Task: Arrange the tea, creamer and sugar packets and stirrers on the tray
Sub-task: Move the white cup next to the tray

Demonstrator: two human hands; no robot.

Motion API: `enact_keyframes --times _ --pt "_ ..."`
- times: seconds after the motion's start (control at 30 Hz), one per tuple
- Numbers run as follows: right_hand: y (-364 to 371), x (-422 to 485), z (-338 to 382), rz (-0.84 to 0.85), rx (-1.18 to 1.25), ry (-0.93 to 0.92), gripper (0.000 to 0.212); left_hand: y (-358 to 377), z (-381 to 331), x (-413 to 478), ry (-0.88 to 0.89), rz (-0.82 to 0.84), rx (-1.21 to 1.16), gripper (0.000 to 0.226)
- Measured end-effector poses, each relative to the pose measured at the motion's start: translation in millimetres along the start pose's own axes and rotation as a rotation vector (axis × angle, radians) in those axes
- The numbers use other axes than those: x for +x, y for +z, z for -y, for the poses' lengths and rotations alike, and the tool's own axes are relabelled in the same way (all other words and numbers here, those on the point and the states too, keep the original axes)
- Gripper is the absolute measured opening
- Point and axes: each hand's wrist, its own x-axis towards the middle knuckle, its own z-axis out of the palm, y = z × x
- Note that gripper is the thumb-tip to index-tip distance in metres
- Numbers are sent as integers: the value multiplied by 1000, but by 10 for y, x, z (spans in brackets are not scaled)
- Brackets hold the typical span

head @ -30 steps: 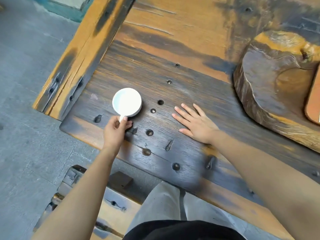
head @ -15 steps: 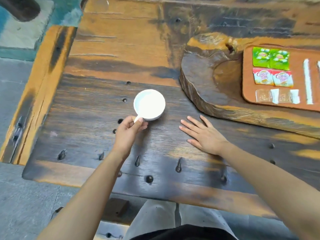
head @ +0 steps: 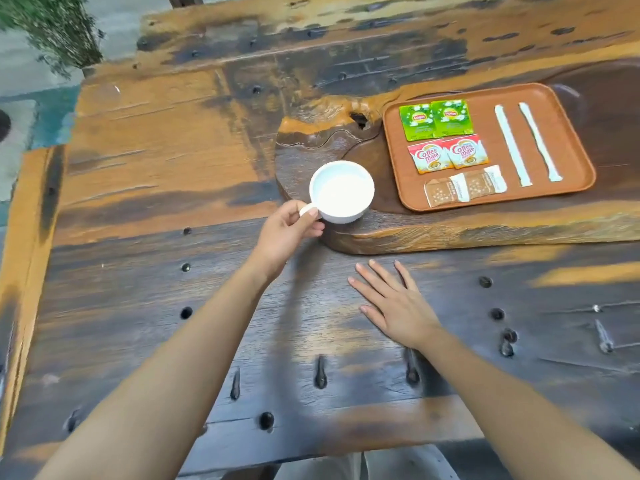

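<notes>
An orange-brown tray (head: 571,133) lies on a raised wooden slab (head: 485,230) at the right. On it sit two green tea packets (head: 435,119), two red-and-white creamer packets (head: 448,154), two brown sugar packets (head: 464,186) and two white wrapped stirrers (head: 512,145). My left hand (head: 287,233) pinches the handle of a white cup (head: 341,192), which is at the slab's left end beside the tray. My right hand (head: 394,303) rests flat on the dark table, fingers spread, holding nothing.
The wooden table (head: 173,168) is rough, with dark bolt holes and metal pins near the front edge. Its left edge drops to a grey floor. A green plant (head: 59,36) stands at the far left corner.
My left hand has carried the white cup to the right, from the table's left part to the slab beside the tray. The view has swung right, bringing the whole tray in. My right hand stays flat.
</notes>
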Motion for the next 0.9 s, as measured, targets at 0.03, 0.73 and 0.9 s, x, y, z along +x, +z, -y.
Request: enact_keyframes --times 0.03,0.73,0.9 --pt "6 0 1 -12 6 -3 51 33 -8 75 8 14 9 13" --pt "55 14 0 -42 107 -1 51 245 -148 793 -97 48 6 20" --pt "57 -1 -18 -36 129 -2 51 270 -153 802 -103 -21 -69 12"
